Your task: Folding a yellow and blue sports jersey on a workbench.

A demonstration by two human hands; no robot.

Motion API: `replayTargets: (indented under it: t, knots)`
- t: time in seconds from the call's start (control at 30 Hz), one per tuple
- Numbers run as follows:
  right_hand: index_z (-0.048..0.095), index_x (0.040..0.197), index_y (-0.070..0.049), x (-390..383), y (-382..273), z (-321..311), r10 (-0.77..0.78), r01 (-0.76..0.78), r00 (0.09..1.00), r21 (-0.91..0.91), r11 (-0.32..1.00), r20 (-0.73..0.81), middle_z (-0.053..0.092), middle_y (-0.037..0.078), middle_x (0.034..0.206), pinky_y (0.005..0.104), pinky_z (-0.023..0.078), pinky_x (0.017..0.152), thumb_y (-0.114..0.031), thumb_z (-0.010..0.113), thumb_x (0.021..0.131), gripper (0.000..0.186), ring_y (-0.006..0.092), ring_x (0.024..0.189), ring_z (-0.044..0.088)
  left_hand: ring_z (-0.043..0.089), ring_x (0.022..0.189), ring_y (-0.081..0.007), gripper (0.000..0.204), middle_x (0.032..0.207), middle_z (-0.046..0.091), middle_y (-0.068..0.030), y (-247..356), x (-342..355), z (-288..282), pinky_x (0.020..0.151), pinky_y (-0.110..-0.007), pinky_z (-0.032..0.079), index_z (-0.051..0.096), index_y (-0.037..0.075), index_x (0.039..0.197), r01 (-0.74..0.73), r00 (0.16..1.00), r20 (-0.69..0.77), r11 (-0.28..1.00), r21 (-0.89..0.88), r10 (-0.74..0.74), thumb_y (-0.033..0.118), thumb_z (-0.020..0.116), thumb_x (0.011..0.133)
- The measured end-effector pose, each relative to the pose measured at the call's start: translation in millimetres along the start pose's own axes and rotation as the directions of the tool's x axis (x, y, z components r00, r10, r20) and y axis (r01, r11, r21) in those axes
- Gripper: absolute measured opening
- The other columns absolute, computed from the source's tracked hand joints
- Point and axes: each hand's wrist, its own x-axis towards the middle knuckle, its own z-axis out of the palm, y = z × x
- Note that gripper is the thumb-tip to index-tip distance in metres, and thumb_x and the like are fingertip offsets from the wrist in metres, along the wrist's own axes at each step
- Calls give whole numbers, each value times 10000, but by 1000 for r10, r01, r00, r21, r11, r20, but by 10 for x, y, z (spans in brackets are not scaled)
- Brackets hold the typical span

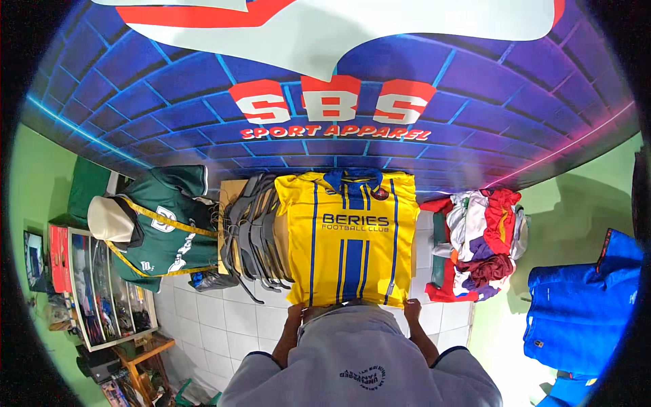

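Note:
A yellow football jersey (383, 261) with blue stripes and a blue collar lies spread out flat in front of me, collar at the far side and hem toward me. At the hem's near left corner, my left hand (295, 313) is closed on the fabric. My right hand (411, 310) pinches the hem's near right corner. Both hands are small in the picture, and the fingertips partly merge with the cloth. Just left of the jersey lies a row of dark clothes hangers (249, 227), close to its left sleeve and side.
A mannequin in a green jersey (163, 230), draped with a yellow tape measure (178, 222), stands left. Right of the yellow jersey sits a heap of mixed clothes (481, 244). Blue shirts (576, 305) hang far right. A glass display case (102, 288) stands far left; a printed banner (190, 115) covers the wall ahead.

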Motion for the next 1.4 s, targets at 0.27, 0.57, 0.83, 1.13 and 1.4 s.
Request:
replayTargets:
  t: [0.27,0.57,0.83,1.13,1.4]
  knots:
    - [625,846,-74,96,356,121,374,-226,877,-429,874,300,678,143,802,428,524,659,-144,674,845,86,381,716,642,690,784,-322,279,942,710,-167,-146,-137,121,657,-367,558,651,-10,1096,142,988,24,969,200,-150,183,682,896]
    - [567,1118,-30,940,-1881,-197,-226,377,880,325,867,-418,590,126,1148,360,448,936,-27,594,885,235,287,1034,570,702,870,-265,259,988,722,-103,181,119,213,730,-342,553,668,9,1158,202,954,-8,620,758,-301,132,658,931]
    - [513,1400,-76,1894,-4410,-228,-682,704,702,340,623,-203,571,115,1279,334,504,865,-81,653,931,489,244,984,615,667,877,-375,294,1037,702,-204,238,491,180,759,-415,552,695,-13,1002,-402,911,244,852,335,334,243,579,915]
    - [734,1038,-31,2082,-4419,-400,-675,655,730,171,736,106,658,56,892,309,443,683,-65,677,913,141,199,731,561,662,877,-299,204,952,688,-120,2459,170,-177,797,-371,520,673,22,1119,-379,904,224,925,19,366,25,571,942]
    - [739,1000,-8,1191,-4738,-1862,-583,558,808,432,708,-89,643,55,883,292,442,710,-46,676,913,113,192,769,560,575,1139,-333,299,1209,656,-125,4727,420,-360,1007,-406,435,638,22,1212,-759,408,-149,425,493,901,135,631,935]
